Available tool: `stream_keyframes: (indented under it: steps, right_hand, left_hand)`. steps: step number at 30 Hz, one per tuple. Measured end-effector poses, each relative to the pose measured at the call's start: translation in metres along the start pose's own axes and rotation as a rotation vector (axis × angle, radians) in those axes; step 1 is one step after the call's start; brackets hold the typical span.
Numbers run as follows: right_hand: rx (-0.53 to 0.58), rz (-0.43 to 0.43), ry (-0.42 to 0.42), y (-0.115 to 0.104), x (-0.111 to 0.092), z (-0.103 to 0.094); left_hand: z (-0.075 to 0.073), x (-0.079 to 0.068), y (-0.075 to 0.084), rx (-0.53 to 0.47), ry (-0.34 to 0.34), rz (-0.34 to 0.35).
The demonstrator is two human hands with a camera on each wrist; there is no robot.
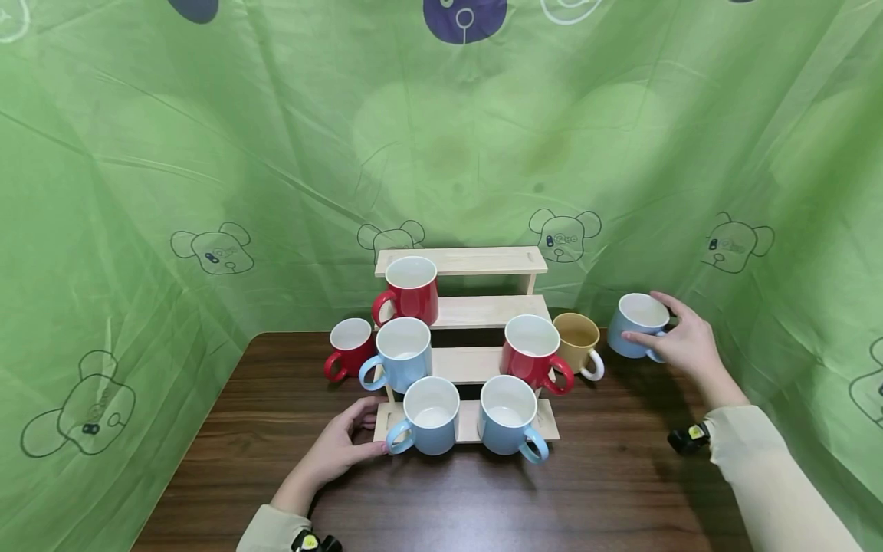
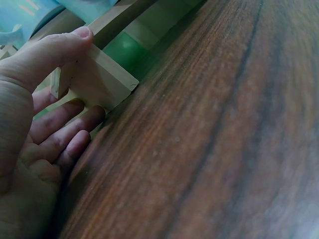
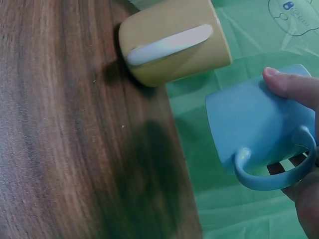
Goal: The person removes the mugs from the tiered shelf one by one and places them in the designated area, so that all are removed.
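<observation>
A light blue mug (image 1: 626, 331) with a white inside is in my right hand (image 1: 690, 341), thumb and fingers on either side of its body near the rim. In the right wrist view the mug (image 3: 259, 119) shows its handle toward the palm, and a shadow lies on the table apart from it. My left hand (image 1: 338, 448) grips the lower left end of a stepped wooden rack (image 1: 469, 422). Seen from the left wrist, the thumb (image 2: 65, 47) lies on the board's upper edge and the other fingers curl at its side, close over the table.
On the rack stand two front blue mugs (image 1: 431, 418), another blue mug (image 1: 403, 356) and two red ones (image 1: 414, 299). A red mug (image 1: 352, 349) is left of the rack; a yellow mug (image 1: 576, 341) with a white handle is right. Green cloth (image 1: 297, 192) hangs behind the table (image 1: 607, 475).
</observation>
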State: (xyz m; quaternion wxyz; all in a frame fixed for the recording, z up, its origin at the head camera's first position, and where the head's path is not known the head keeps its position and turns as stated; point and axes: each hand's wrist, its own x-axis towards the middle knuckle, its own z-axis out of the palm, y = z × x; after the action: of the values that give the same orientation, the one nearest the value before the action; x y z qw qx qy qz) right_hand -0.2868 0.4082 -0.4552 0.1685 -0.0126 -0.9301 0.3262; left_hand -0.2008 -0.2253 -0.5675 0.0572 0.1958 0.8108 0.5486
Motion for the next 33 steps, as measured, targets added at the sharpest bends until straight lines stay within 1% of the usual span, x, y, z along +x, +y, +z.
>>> stream_keyframes:
  steps: [5, 14, 22, 33]
  right_hand:
    - [0.012, 0.010, -0.011, 0.008, 0.000, 0.008]
    - [-0.006, 0.002, -0.023, 0.020, -0.001, 0.018]
    - [-0.034, 0.001, -0.054, 0.025, -0.001, 0.022]
    - [-0.024, 0.020, -0.068, 0.029, -0.002, 0.029]
  left_hand:
    - [0.000, 0.000, 0.000, -0.003, 0.002, -0.008]
    - [0.000, 0.000, 0.001, -0.001, -0.001, -0.023]
    - [0.000, 0.000, 0.002, -0.001, 0.001, -0.033]
    - [0.000, 0.000, 0.003, 0.010, 0.005, -0.052]
